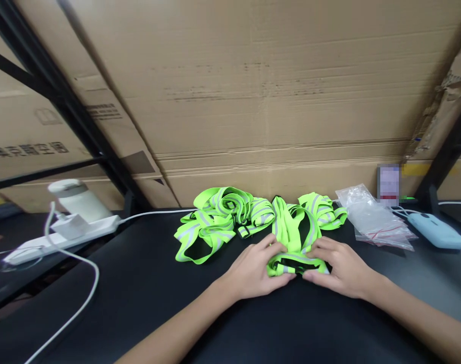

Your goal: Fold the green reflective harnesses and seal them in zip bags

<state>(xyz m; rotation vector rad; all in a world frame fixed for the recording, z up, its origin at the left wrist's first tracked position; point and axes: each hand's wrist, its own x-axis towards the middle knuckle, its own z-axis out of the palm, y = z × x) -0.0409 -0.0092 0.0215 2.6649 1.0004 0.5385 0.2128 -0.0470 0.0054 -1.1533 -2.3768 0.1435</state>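
A neon-green reflective strap (285,222) with a grey stripe stands partly gathered on the black table, its near end folded into a flattened loop with a black buckle (299,269). My left hand (259,265) grips the left side of this loop, thumb at the near edge and fingers on top. Closed on its right side is my right hand (338,265), thumb close to the buckle. More green reflective straps (215,222) lie in a loose heap to the left, and a rolled bundle (321,210) sits behind my right hand.
Clear zip bags (374,217) lie at the right, beside a light-blue device (437,230) with a cord. At the left are a white power strip (67,237), its cable and a white bottle (79,199). Cardboard (268,101) walls off the back; black metal posts (90,121) flank it.
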